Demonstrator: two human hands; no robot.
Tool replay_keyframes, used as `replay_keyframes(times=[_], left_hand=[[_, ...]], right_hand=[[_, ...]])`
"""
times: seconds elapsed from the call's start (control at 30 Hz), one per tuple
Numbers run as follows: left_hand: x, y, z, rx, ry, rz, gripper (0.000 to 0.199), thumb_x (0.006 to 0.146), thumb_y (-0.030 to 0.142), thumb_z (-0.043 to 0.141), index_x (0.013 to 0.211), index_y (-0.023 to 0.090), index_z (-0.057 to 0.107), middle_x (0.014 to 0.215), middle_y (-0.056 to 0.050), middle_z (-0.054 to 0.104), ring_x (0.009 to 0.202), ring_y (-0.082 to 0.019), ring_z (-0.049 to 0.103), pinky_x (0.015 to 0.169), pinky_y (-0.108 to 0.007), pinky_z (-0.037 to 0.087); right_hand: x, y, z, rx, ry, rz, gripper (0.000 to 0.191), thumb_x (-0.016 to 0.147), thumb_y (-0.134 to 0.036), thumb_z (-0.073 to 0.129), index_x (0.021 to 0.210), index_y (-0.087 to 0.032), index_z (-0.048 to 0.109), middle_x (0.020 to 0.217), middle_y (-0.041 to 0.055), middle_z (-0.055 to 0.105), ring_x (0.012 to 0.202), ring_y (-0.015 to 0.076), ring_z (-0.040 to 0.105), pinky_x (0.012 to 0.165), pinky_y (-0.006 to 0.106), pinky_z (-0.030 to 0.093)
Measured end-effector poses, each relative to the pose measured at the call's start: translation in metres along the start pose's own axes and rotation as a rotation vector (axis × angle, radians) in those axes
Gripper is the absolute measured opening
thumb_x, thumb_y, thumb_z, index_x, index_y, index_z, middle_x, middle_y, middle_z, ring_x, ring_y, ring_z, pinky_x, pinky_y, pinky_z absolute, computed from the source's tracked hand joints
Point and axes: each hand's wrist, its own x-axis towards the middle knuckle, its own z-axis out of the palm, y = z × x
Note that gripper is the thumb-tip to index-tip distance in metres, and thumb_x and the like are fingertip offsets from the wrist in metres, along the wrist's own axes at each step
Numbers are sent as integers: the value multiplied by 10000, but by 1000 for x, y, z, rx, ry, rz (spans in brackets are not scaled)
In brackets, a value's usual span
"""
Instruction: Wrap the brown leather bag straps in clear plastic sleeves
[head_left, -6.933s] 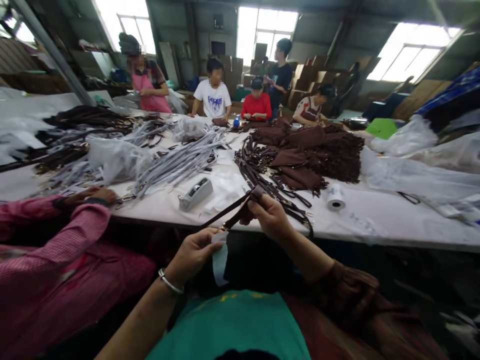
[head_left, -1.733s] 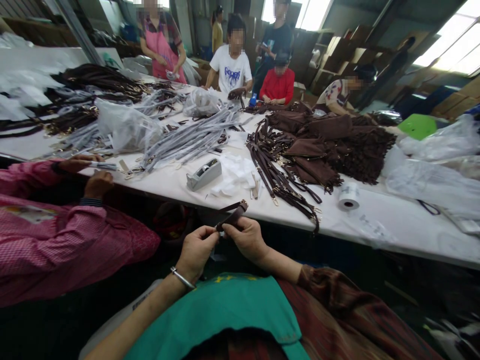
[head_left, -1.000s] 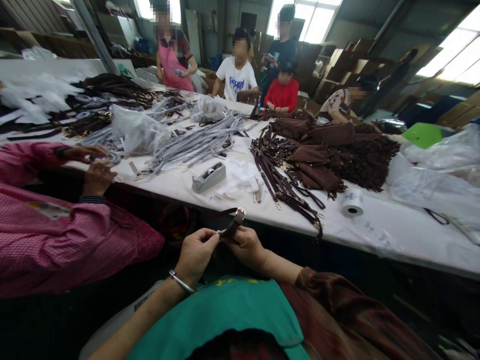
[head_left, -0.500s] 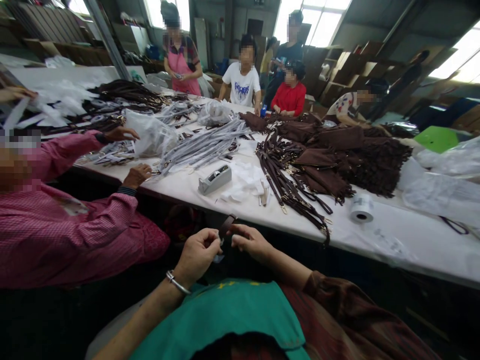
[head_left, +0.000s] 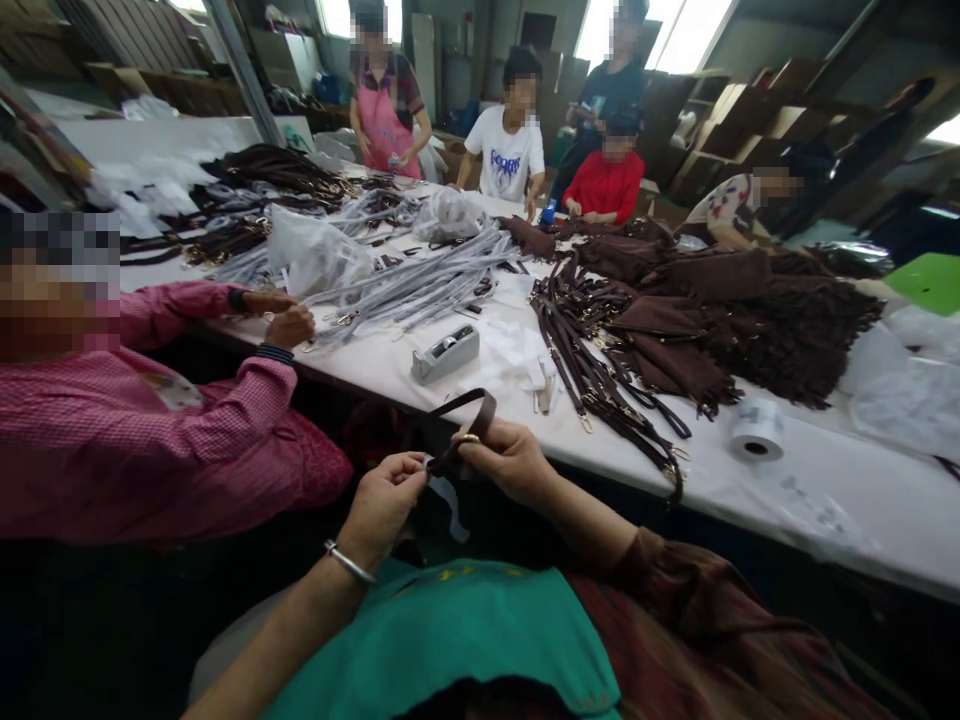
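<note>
Here, a dark brown strap (head_left: 487,408) loops up on the near side of the grey tape dispenser (head_left: 446,355), gripped by the right hand (head_left: 517,465); the left hand (head_left: 386,495) pinches it where a pale strip (head_left: 451,512) dangles. Right of the dispenser, brown straps (head_left: 600,400) and, farther, a white roll (head_left: 757,432) lie on the counter (head_left: 360,372).

A factory workshop: several workers (head_left: 504,165) line a long counter (head_left: 367,365) heaped with brown straps (head_left: 555,335), with cartons (head_left: 795,125) stacked at upper right.

Brown straps (head_left: 592,375), grey dispenser (head_left: 447,356), white roll (head_left: 756,430) on white table (head_left: 829,440).
</note>
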Motion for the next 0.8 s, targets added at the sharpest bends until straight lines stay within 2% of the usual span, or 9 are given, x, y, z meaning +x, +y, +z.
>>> replay_keyframes(times=[0.1,0.23,0.3,0.4,0.5,0.57,0.67,0.73,0.8], left_hand=[[4,-1,1,31,48,39,218,652,352,724,723,156,659,731,-15,635,553,-101,498,490,-203,363],[7,-2,2,107,20,154,216,700,366,696,687,153,662,947,-73,673,798,-172,617,674,-239,480],[9,-3,1,101,-6,138,229,718,379,690,698,153,659,969,-76,676,795,-170,619,672,-239,481],[13,-2,-2,119,16,63,245,729,402,683,759,161,652,777,-32,660,638,-137,569,542,-216,426],[16,3,-6,198,40,13,246,742,411,664,771,168,652,609,17,586,539,-120,502,470,-204,364],[18,7,-8,221,32,32,244,751,409,654,762,166,662,615,14,596,551,-122,514,490,-206,380],[22,11,-10,243,45,94,241,749,396,660,764,157,686,666,-6,638,624,-138,564,565,-216,428],[26,11,-12,217,67,84,242,742,392,670,765,152,693,655,-5,633,610,-131,555,556,-211,420],[29,10,-15,133,91,42,250,732,398,684,766,151,688,597,15,591,549,-112,507,500,-199,380]], right_hand=[[-4,14,13,-221,-4,-199,194,839,-326,670,915,-171,760,948,69,662,828,174,631,741,287,523],[2,45,19,-387,19,-317,199,867,-298,654,1001,-194,758,987,87,646,935,192,615,843,311,511],[7,52,18,-432,11,-344,210,869,-297,656,1030,-203,752,986,93,650,938,199,614,844,318,510],[13,49,18,-359,41,-264,189,865,-312,658,983,-200,755,956,80,655,851,182,629,767,296,528],[20,43,24,-200,139,-85,202,839,-351,673,793,-166,742,890,61,640,675,138,611,602,251,519],[26,43,29,-120,182,17,236,814,-355,686,698,-150,702,791,48,638,621,131,602,566,241,509],[33,47,37,24,186,159,188,794,-332,682,777,-145,680,675,32,639,612,154,625,581,258,520],[35,50,41,72,160,159,179,781,-311,686,850,-146,673,705,33,650,634,161,633,600,270,526],[36,52,43,-9,141,32,135,769,-279,701,811,-152,676,773,39,644,694,158,624,640,266,523]])
